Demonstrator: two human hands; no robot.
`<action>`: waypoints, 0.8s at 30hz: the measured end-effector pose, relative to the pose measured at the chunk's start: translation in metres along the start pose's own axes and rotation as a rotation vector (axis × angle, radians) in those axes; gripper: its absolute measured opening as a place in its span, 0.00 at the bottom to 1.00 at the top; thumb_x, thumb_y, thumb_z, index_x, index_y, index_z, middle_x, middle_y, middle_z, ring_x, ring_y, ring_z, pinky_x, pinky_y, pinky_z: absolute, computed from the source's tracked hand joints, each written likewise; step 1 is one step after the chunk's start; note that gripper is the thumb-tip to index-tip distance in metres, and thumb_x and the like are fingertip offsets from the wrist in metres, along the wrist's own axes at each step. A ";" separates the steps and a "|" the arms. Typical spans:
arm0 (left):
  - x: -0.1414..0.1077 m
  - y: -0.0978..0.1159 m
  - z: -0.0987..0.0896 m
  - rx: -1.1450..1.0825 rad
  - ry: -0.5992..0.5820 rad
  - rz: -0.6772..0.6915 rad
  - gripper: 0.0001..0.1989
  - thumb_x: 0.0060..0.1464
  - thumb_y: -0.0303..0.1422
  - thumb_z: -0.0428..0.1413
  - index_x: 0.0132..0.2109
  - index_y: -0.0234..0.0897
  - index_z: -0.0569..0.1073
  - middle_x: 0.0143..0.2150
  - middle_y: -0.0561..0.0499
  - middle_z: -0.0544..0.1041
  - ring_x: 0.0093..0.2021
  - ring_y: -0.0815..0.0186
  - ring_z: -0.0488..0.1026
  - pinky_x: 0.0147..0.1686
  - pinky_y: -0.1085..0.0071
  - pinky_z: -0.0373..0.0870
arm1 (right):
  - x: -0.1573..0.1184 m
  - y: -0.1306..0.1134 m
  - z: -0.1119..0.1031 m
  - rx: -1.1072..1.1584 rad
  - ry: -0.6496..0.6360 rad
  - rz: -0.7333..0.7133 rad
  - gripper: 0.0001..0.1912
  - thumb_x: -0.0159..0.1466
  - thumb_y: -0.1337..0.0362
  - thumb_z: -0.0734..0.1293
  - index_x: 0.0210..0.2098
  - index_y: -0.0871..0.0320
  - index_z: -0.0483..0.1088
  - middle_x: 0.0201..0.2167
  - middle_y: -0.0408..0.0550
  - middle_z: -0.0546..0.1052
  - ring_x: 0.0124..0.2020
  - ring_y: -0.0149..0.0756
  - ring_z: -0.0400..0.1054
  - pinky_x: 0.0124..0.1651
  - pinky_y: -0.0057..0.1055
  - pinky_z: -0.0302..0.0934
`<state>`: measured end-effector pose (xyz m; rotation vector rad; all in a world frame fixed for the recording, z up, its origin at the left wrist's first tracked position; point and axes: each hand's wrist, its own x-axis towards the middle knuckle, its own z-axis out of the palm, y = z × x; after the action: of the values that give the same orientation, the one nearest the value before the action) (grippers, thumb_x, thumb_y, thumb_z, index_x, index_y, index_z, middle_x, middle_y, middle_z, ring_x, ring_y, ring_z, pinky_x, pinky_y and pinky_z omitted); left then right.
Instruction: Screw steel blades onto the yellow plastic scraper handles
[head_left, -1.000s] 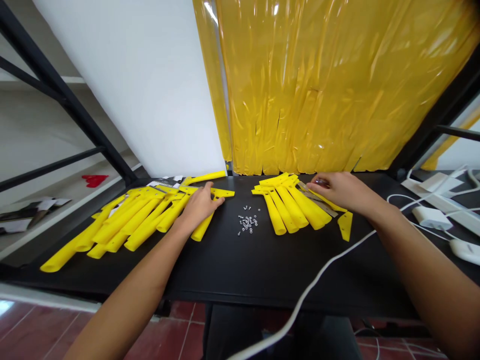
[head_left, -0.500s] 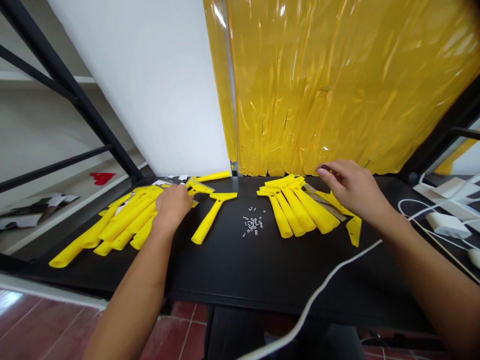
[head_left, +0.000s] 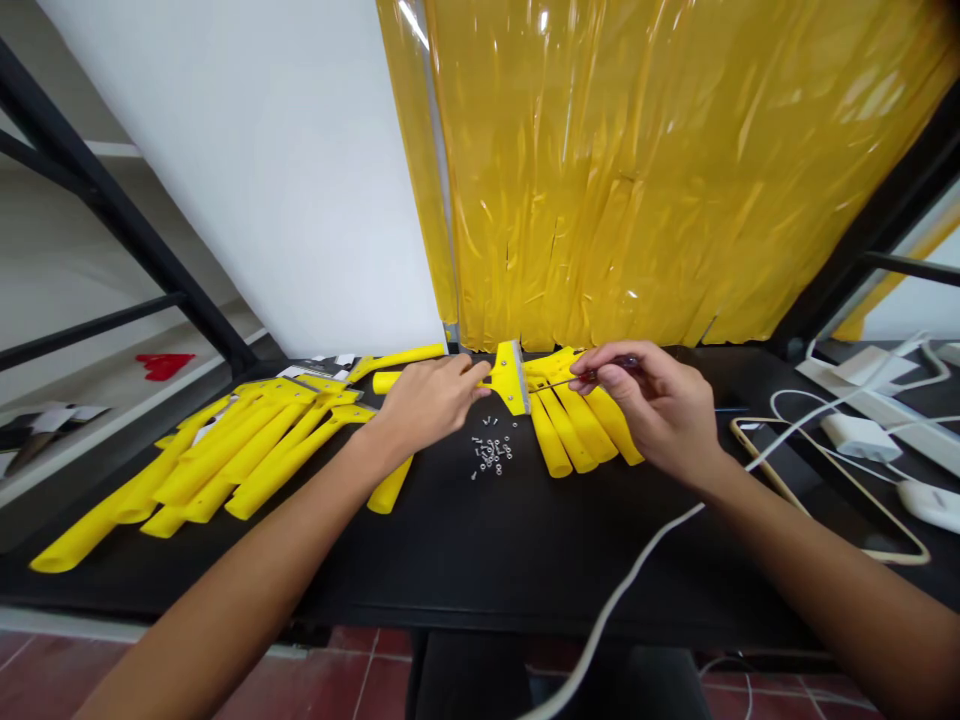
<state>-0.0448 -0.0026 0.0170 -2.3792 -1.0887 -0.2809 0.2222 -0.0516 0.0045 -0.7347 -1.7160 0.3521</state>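
Observation:
My left hand (head_left: 439, 400) is closed around the handle of a yellow scraper (head_left: 509, 380), whose wide head carries a metal blade on its right side. In my right hand (head_left: 664, 405) is a screwdriver (head_left: 553, 386) with a dark red handle, its thin shaft pointing left toward the scraper head. Whether the tip touches a screw I cannot tell. Small screws and nuts (head_left: 491, 455) lie loose below the scraper. Several yellow scraper handles (head_left: 581, 430) lie side by side under the screwdriver. Another yellow handle (head_left: 390, 487) sits partly hidden beneath my left wrist.
A pile of yellow scrapers (head_left: 247, 440) covers the left of the black table (head_left: 450, 560). On the right are a phone-like device (head_left: 825, 490), a white charger (head_left: 859, 445) and a power strip (head_left: 844, 385). A white cable (head_left: 637, 575) crosses the front. Yellow plastic strips (head_left: 600, 200) hang behind.
My left hand has come right from the pile, bringing a scraper with a blade. My right hand has moved left and lower, with the screwdriver now at the scraper head. The view has shifted slightly.

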 end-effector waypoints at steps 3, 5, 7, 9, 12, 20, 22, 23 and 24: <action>0.001 0.006 0.004 -0.006 0.026 0.007 0.15 0.68 0.39 0.45 0.52 0.39 0.71 0.36 0.47 0.75 0.32 0.62 0.72 0.27 0.67 0.57 | -0.003 0.002 0.003 -0.087 -0.097 -0.048 0.06 0.70 0.62 0.63 0.44 0.53 0.71 0.39 0.48 0.79 0.38 0.36 0.75 0.44 0.36 0.71; -0.003 0.009 0.004 -0.004 0.023 0.000 0.16 0.68 0.41 0.45 0.54 0.40 0.70 0.35 0.48 0.75 0.30 0.63 0.72 0.25 0.67 0.55 | -0.006 0.003 0.005 -0.120 -0.155 -0.069 0.06 0.70 0.62 0.63 0.44 0.53 0.71 0.40 0.48 0.79 0.40 0.37 0.74 0.44 0.36 0.70; -0.008 0.012 0.004 -0.009 0.019 -0.012 0.17 0.68 0.42 0.44 0.55 0.41 0.70 0.35 0.48 0.75 0.29 0.63 0.71 0.24 0.67 0.54 | -0.008 0.003 0.008 -0.119 -0.190 -0.086 0.06 0.70 0.62 0.63 0.44 0.53 0.71 0.40 0.48 0.79 0.41 0.38 0.74 0.45 0.38 0.70; -0.011 0.014 0.003 -0.020 0.023 -0.034 0.17 0.68 0.42 0.44 0.54 0.42 0.71 0.35 0.48 0.76 0.29 0.63 0.71 0.24 0.66 0.53 | -0.010 0.001 0.010 -0.105 -0.189 -0.108 0.06 0.70 0.64 0.63 0.45 0.52 0.70 0.41 0.48 0.79 0.42 0.39 0.74 0.46 0.39 0.69; -0.012 0.016 0.002 -0.035 0.022 -0.057 0.16 0.67 0.42 0.45 0.53 0.42 0.72 0.35 0.48 0.76 0.27 0.62 0.70 0.23 0.66 0.51 | -0.011 -0.001 0.012 -0.070 -0.145 -0.140 0.07 0.69 0.67 0.63 0.46 0.51 0.70 0.41 0.47 0.79 0.43 0.39 0.74 0.46 0.40 0.70; -0.014 0.018 0.000 -0.071 0.016 -0.105 0.15 0.67 0.41 0.46 0.51 0.42 0.73 0.34 0.48 0.76 0.26 0.63 0.70 0.23 0.67 0.52 | -0.011 0.000 0.014 -0.090 -0.205 -0.183 0.11 0.68 0.70 0.64 0.48 0.51 0.69 0.41 0.48 0.79 0.44 0.40 0.74 0.48 0.41 0.70; -0.015 0.019 0.000 -0.089 0.019 -0.110 0.15 0.67 0.41 0.46 0.51 0.42 0.73 0.34 0.47 0.76 0.27 0.63 0.70 0.24 0.67 0.53 | -0.011 -0.002 0.016 -0.098 -0.227 -0.217 0.11 0.68 0.70 0.64 0.47 0.51 0.70 0.43 0.49 0.78 0.46 0.40 0.73 0.49 0.41 0.69; -0.016 0.019 0.000 -0.093 0.018 -0.110 0.16 0.67 0.42 0.46 0.52 0.42 0.73 0.35 0.47 0.76 0.27 0.63 0.70 0.24 0.67 0.53 | -0.011 -0.004 0.016 -0.109 -0.239 -0.235 0.10 0.68 0.70 0.65 0.47 0.51 0.71 0.44 0.50 0.77 0.46 0.40 0.73 0.49 0.40 0.69; -0.016 0.018 0.000 -0.097 0.015 -0.110 0.16 0.67 0.42 0.46 0.52 0.41 0.73 0.35 0.47 0.76 0.27 0.63 0.70 0.24 0.67 0.53 | -0.011 -0.006 0.017 -0.117 -0.252 -0.249 0.10 0.68 0.70 0.65 0.46 0.52 0.72 0.45 0.51 0.76 0.46 0.40 0.73 0.48 0.39 0.69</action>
<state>-0.0416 -0.0231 0.0042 -2.4013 -1.2266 -0.3977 0.2054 -0.0606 -0.0047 -0.5686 -2.0558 0.1771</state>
